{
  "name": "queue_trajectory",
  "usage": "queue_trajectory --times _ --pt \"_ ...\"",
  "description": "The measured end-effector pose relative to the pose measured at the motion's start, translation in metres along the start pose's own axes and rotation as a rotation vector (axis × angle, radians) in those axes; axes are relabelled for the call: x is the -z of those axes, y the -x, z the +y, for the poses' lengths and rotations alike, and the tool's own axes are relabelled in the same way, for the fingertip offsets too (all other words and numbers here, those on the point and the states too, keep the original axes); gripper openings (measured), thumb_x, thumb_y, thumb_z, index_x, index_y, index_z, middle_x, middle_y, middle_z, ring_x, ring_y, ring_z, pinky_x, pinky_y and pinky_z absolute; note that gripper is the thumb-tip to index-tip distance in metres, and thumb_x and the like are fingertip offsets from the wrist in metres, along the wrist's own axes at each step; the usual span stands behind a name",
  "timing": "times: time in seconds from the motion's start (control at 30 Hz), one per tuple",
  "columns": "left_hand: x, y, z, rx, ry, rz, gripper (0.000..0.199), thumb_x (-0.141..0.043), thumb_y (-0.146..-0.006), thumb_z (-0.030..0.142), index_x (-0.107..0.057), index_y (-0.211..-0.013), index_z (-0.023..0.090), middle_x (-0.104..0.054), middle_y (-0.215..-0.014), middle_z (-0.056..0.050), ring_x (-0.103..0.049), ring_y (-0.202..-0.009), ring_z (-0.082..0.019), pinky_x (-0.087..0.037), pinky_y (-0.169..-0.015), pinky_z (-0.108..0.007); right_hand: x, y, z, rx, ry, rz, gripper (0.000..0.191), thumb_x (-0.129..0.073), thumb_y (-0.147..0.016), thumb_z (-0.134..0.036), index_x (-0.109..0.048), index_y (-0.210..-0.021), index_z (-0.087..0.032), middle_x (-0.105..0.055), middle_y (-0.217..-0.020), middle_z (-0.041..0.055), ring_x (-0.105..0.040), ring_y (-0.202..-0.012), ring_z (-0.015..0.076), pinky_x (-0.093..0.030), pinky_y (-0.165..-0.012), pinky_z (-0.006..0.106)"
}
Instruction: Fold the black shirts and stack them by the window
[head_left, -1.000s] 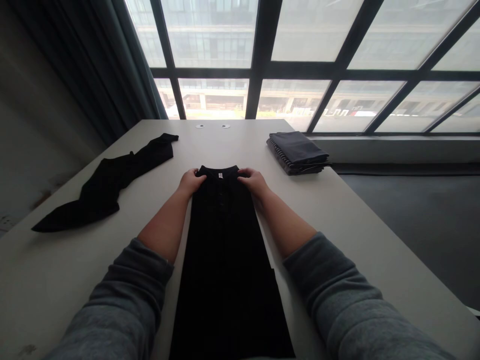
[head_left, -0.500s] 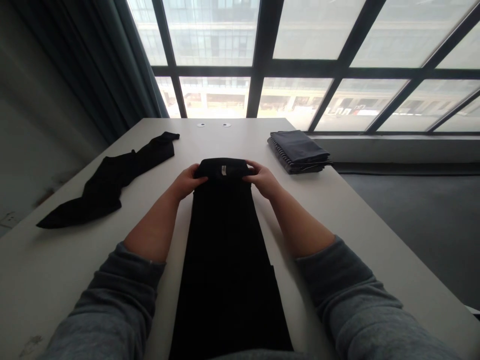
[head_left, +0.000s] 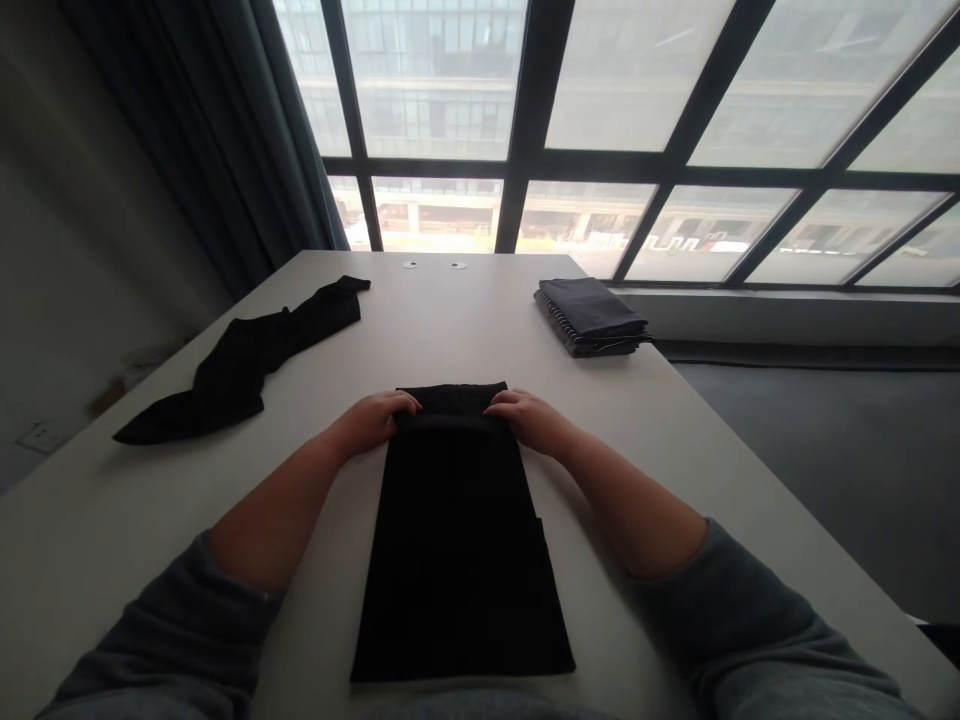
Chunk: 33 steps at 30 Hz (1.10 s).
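In the head view, you had the black garment (head_left: 457, 560) laid lengthwise on the white worktop (head_left: 622, 420), straight ahead of you, with a fold across its far end. Your left grip (head_left: 369, 420) held that fold's left side, fingers bent onto the cloth, and your right grip (head_left: 534, 420) held its right side; how many layers each pinched was probably too dark to tell. Another black garment (head_left: 236, 365) lay to the left, a folded stack (head_left: 592, 312) toward the far right.
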<state>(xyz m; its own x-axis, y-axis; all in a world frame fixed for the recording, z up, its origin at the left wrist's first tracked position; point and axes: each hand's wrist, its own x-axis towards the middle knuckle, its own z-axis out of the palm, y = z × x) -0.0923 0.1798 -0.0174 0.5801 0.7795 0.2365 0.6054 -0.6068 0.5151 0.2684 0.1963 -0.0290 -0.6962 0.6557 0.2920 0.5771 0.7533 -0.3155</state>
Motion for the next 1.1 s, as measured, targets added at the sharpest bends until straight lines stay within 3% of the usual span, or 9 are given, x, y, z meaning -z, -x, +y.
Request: queue_trajectory --times 0.17,0.33,0.47,0.57,0.7,0.8,0.97,1.1 --pt "0.001 0.010 -0.001 0.054 -0.097 -0.005 0.041 -0.052 -0.083 0.015 -0.073 -0.116 0.026 -0.076 -0.131 0.000 -0.072 -0.119 -0.023 -0.055 -0.108 -0.040 -0.002 0.006 0.002 -0.034 0.048 -0.009 0.044 -0.052 -0.093 -0.003 -0.083 -0.117 -0.024 -0.071 -0.122 0.0064 -0.069 -0.108 0.0165 -0.057 -0.101 0.031" --pt "0.011 0.021 0.003 0.032 -0.020 -0.051 0.046 -0.048 -0.089 0.018 -0.076 -0.123 0.027 -0.075 -0.135 0.000 -0.072 -0.121 -0.022 -0.054 -0.111 -0.039 0.007 0.018 -0.005 -0.029 0.039 -0.061 0.053 -0.049 -0.089 0.000 -0.080 -0.123 -0.026 -0.070 -0.131 0.0027 -0.069 -0.118 0.0170 -0.056 -0.108 0.030" --pt "0.003 0.007 0.019 0.122 -0.082 0.166 0.041 -0.046 -0.099 0.030 -0.076 -0.127 0.024 -0.078 -0.126 -0.004 -0.073 -0.116 -0.023 -0.056 -0.109 -0.039 0.012 0.006 -0.015 -0.166 0.045 0.063 0.052 -0.046 -0.092 -0.004 -0.077 -0.131 -0.022 -0.066 -0.139 0.0028 -0.066 -0.125 0.0169 -0.052 -0.116 0.030" --pt "-0.018 -0.021 0.033 0.153 -0.224 0.212 0.046 -0.043 -0.104 0.037 -0.070 -0.137 0.020 -0.070 -0.142 -0.008 -0.064 -0.134 -0.025 -0.047 -0.120 -0.041 0.006 -0.017 -0.026 -0.346 0.116 0.151 0.052 -0.045 -0.100 -0.015 -0.065 -0.148 -0.016 -0.054 -0.154 0.0072 -0.052 -0.145 0.0205 -0.038 -0.130 0.036" --pt "-0.049 -0.047 0.040 0.289 -0.377 0.022 0.059 -0.042 -0.107 0.048 -0.049 -0.159 0.022 -0.046 -0.166 -0.008 -0.040 -0.156 -0.031 -0.030 -0.130 -0.051 -0.013 -0.037 -0.039 -0.445 0.187 -0.124 0.066 -0.046 -0.108 -0.044 -0.040 -0.167 -0.014 -0.026 -0.171 0.0100 -0.022 -0.163 0.0261 -0.017 -0.137 0.049" --pt "-0.062 -0.048 0.036 0.361 -0.392 -0.031 0.067 -0.046 -0.104 0.054 -0.042 -0.164 0.024 -0.043 -0.168 -0.009 -0.037 -0.156 -0.036 -0.029 -0.129 -0.056 -0.027 -0.037 -0.041 -0.535 0.207 -0.265 0.077 -0.038 -0.109 -0.058 -0.024 -0.173 -0.017 -0.009 -0.174 0.0085 -0.008 -0.166 0.0260 -0.010 -0.136 0.055" --pt "-0.071 -0.044 0.030 0.445 -0.395 0.029 0.075 -0.046 -0.102 0.060 -0.043 -0.162 0.016 -0.041 -0.168 -0.017 -0.036 -0.156 -0.039 -0.026 -0.129 -0.056 -0.037 -0.033 -0.033 -0.671 0.177 -0.244 0.088 -0.032 -0.108 -0.064 -0.012 -0.174 -0.010 0.001 -0.174 0.0114 0.000 -0.166 0.0268 -0.007 -0.137 0.053" --pt "-0.077 -0.047 0.028 0.472 -0.350 0.092 0.071 -0.052 -0.098 0.059 -0.050 -0.157 0.019 -0.044 -0.166 -0.018 -0.037 -0.154 -0.042 -0.022 -0.127 -0.067 -0.040 -0.035 -0.029 -0.665 0.126 -0.203 0.087 -0.034 -0.108 -0.061 -0.015 -0.173 -0.007 0.000 -0.174 0.0135 -0.002 -0.166 0.0290 -0.006 -0.137 0.052"
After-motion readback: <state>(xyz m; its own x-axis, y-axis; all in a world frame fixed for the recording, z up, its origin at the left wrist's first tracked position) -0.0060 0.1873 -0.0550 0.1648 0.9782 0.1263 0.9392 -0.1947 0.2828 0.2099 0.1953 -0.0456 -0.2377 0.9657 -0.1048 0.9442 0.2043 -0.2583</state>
